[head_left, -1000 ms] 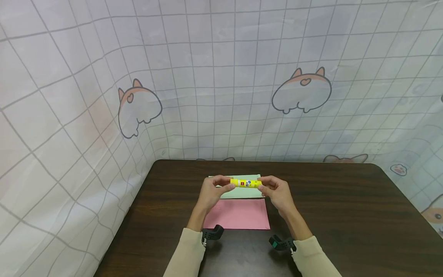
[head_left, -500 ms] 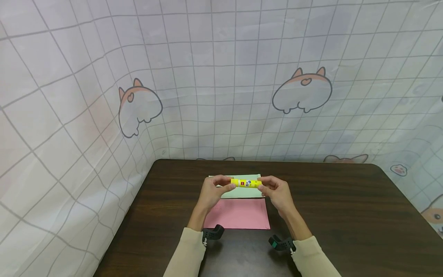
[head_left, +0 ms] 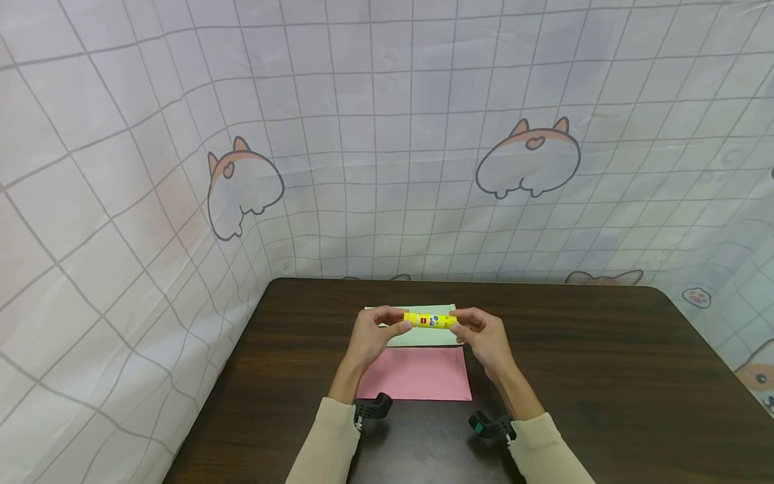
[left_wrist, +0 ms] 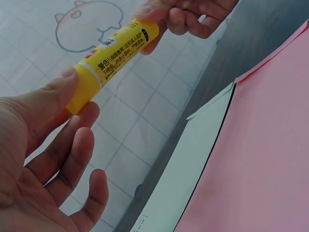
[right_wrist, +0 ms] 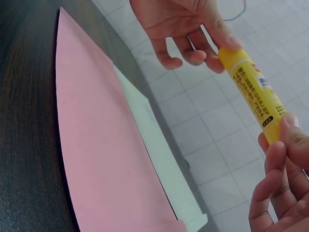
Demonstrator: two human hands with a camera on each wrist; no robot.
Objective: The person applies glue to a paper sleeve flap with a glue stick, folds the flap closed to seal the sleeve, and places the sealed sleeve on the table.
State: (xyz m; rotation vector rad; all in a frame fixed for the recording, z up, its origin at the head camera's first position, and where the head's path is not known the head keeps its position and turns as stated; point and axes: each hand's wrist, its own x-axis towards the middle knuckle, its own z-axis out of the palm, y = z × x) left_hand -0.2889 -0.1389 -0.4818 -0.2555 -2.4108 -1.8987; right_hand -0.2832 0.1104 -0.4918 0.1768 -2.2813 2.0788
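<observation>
— Both hands, what have they got?
— I see the left hand (head_left: 370, 333) and right hand (head_left: 484, 335) each pinching one end of the yellow glue stick (head_left: 430, 320), held level above the green sheet (head_left: 423, 336) on the counter (head_left: 605, 376).

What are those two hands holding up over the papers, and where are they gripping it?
A yellow cylindrical glue stick, held level above the table. The left hand pinches one end and the right hand pinches the other.
</observation>
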